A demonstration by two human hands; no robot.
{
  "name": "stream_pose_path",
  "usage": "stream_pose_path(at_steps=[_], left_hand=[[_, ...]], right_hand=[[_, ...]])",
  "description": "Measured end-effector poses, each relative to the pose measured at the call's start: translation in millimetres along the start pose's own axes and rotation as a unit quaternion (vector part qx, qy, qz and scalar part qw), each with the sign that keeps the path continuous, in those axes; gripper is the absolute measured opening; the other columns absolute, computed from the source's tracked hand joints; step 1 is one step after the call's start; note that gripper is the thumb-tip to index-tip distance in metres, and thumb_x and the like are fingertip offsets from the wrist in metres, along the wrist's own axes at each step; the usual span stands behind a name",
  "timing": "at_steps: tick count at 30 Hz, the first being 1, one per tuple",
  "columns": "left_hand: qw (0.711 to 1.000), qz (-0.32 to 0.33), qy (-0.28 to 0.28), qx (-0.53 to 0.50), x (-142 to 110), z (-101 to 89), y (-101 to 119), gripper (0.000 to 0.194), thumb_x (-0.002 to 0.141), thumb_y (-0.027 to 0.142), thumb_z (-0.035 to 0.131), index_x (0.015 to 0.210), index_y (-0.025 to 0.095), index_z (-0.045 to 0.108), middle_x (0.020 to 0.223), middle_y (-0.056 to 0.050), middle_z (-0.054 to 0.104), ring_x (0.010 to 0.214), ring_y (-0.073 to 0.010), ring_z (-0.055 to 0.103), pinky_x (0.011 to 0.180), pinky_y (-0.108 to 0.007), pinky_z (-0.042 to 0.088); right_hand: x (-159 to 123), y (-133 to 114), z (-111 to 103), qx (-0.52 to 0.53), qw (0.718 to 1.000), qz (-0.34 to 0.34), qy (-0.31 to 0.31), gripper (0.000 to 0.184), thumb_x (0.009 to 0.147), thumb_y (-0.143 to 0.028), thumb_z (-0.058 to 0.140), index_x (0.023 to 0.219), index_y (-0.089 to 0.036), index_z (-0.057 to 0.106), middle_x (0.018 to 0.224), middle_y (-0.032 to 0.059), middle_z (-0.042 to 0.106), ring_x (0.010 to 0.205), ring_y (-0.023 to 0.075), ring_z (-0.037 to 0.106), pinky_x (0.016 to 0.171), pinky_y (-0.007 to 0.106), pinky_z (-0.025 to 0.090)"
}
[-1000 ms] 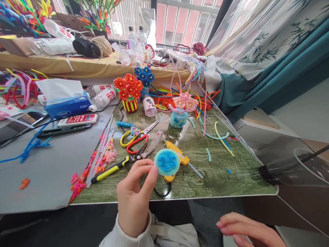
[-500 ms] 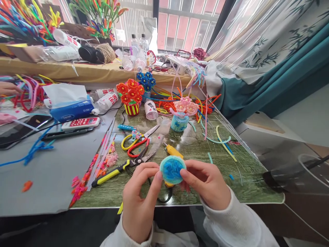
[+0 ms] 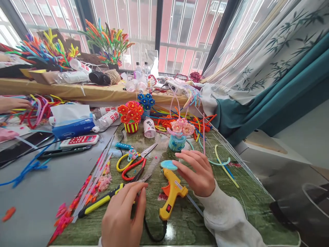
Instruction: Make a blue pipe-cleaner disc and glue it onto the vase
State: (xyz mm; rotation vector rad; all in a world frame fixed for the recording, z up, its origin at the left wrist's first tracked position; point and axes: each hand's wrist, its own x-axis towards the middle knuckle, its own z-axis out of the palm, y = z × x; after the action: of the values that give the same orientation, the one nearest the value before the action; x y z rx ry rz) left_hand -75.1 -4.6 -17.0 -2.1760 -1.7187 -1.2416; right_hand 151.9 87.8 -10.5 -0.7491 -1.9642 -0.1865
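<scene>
My right hand [image 3: 196,171] reaches over the table with its fingers stretched. Its index fingertip overlaps the right edge of a round light-blue disc [image 3: 167,165]; the thumb is hidden beneath. The disc shows nearly edge-on, just behind the nozzle of a yellow glue gun [image 3: 171,195] lying on the table. Nearer to me, my left hand [image 3: 124,212] has loosely curved fingers with nothing visible in them. It overlaps yellow-and-black handled cutters [image 3: 101,201]. Behind the disc stands a light-blue pot [image 3: 177,142] with pink flowers [image 3: 182,127].
Scissors [image 3: 131,165] with red and yellow handles lie left of the glue gun. A striped pot [image 3: 131,127] holds red flowers, near a cut bottle piece [image 3: 149,128]. Further left are a tissue box [image 3: 73,127] and a remote [image 3: 79,140]. Another person's hand [image 3: 15,103] shows at far left.
Both hands held the disc up, its dark-blue face toward me. My left hand has let go and moved left; my right hand has brought the disc down and forward, past the glue gun.
</scene>
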Motion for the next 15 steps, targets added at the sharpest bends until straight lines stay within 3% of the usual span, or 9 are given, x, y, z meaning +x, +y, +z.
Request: stream_pose_path(at_steps=[2,3,7,11,15], left_hand=[[1.0,-0.025,0.001,-0.017,11,8.8,10,0.02,0.09,0.031,0.056,0.106,0.022,0.063,0.099,-0.004,0.072,0.079,-0.016,0.069,0.072,-0.025,0.052],[0.998,-0.046,-0.004,-0.035,17,15.2,16,0.023,0.091,0.034,0.055,0.108,0.021,0.063,0.1,-0.006,0.072,0.076,-0.0164,0.069,0.07,-0.027,0.053],[0.974,-0.144,-0.037,-0.172,39,45.3,34,0.044,0.09,0.046,0.053,0.121,0.015,0.057,0.115,-0.012,0.07,0.09,-0.0206,0.07,0.068,-0.03,0.057],[0.935,-0.143,-0.078,-0.316,49,62.1,42,0.05,0.09,0.047,0.053,0.13,0.017,0.05,0.128,-0.01,0.064,0.114,-0.02,0.062,0.084,-0.029,0.054],[0.972,-0.093,0.022,-0.216,53,53.0,49,0.042,0.088,0.04,0.06,0.125,0.021,0.054,0.125,-0.007,0.063,0.115,-0.0199,0.057,0.092,-0.031,0.045]], right_hand=[[2,6,2,-0.092,0.99,-0.109,0.011,0.025,0.09,-0.012,0.06,0.109,-0.023,0.07,0.11,0.0076,0.074,0.113,0.0212,0.064,0.096,0.039,0.051],[2,8,3,-0.109,0.986,-0.125,0.018,0.025,0.09,-0.012,0.06,0.111,-0.022,0.069,0.111,0.0078,0.074,0.114,0.0209,0.064,0.097,0.038,0.051],[-4,9,3,-0.123,0.985,-0.119,0.037,0.026,0.089,-0.013,0.061,0.112,-0.023,0.068,0.113,0.0069,0.073,0.115,0.0208,0.064,0.098,0.037,0.052],[-5,7,-2,-0.114,0.986,-0.111,0.041,0.021,0.091,-0.017,0.06,0.11,-0.021,0.069,0.11,0.008,0.074,0.112,0.0206,0.065,0.097,0.036,0.052],[-1,5,-9,-0.113,0.986,-0.108,0.05,0.019,0.093,-0.016,0.057,0.103,-0.02,0.072,0.105,0.008,0.076,0.108,0.0188,0.066,0.096,0.032,0.051]])
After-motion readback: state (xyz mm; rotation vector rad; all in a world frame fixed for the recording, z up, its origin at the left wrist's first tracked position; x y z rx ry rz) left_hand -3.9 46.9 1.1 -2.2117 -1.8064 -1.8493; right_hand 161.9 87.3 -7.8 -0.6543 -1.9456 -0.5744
